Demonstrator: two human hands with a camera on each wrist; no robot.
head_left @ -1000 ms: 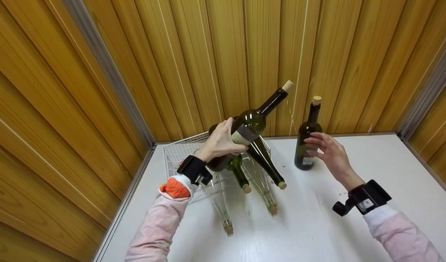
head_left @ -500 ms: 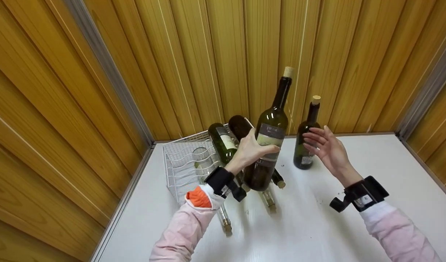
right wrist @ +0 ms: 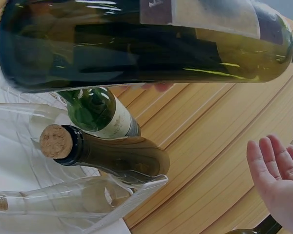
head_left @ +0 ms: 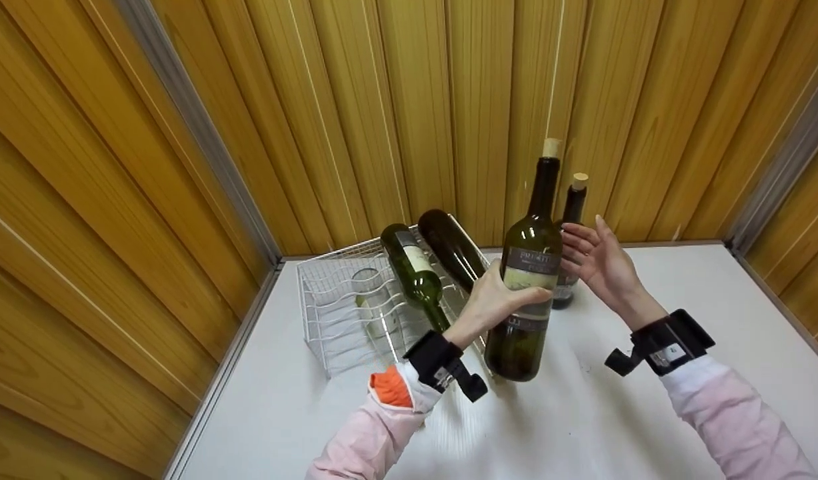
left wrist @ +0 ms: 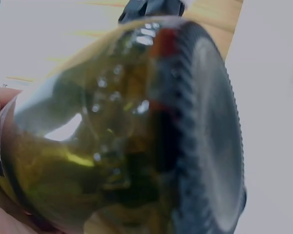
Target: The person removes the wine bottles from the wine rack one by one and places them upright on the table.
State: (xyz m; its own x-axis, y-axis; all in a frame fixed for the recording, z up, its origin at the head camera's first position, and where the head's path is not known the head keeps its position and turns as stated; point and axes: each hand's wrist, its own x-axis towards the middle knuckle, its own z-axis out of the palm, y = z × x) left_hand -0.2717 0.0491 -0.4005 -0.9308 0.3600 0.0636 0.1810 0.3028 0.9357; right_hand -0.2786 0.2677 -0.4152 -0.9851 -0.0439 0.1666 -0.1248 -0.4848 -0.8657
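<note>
My left hand (head_left: 494, 299) grips a dark green corked wine bottle (head_left: 533, 261) round its label, holding it almost upright with the cork up. Its ridged base fills much of the left wrist view. Close to its right is my right hand (head_left: 607, 272), fingers loosely extended and nothing in them. Behind that hand's fingertips stands another corked wine bottle (head_left: 573, 204), partly hidden by the held one. In the right wrist view the held bottle (right wrist: 136, 53) passes across the top, apart from the right hand (right wrist: 278, 178).
A white wire rack (head_left: 315, 347) sits left of the held bottle. In it lie a green bottle (head_left: 409, 257), a dark bottle (head_left: 442, 233) and clear bottles, one a clear bottle (right wrist: 63, 197) with a cork. Wood-patterned walls (head_left: 382, 100) enclose the white table (head_left: 262, 400).
My left hand has carried the bottle rightward from over the rack and turned it from a slant to nearly upright. My right hand has barely moved; the standing bottle stays in place.
</note>
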